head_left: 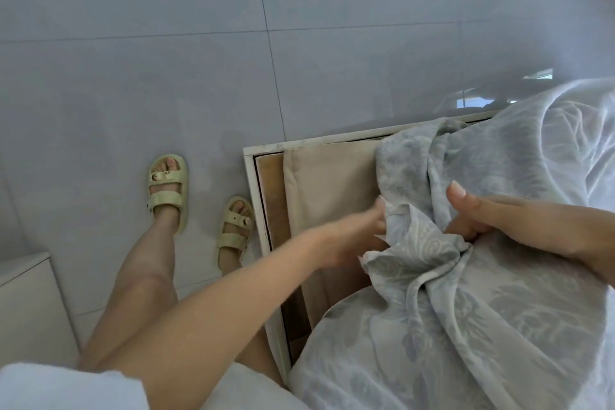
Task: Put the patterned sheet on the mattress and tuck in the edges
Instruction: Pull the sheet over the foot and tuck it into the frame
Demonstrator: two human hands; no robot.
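Note:
The patterned sheet (482, 309), pale grey-blue with a leafy print, lies bunched over the right side of the bed. The beige mattress (329, 183) shows bare at its corner, inside the white bed frame (256, 210). My left hand (359, 233) reaches across the bare corner and pinches a loose edge of the sheet. My right hand (492, 216) grips a fold of the same sheet just to the right, thumb raised. The sheet hides the rest of the mattress.
Grey floor tiles (166, 60) spread to the left and beyond the bed. My feet in pale yellow sandals (168, 190) stand beside the frame's left edge. A white cabinet corner (23, 303) sits at the lower left.

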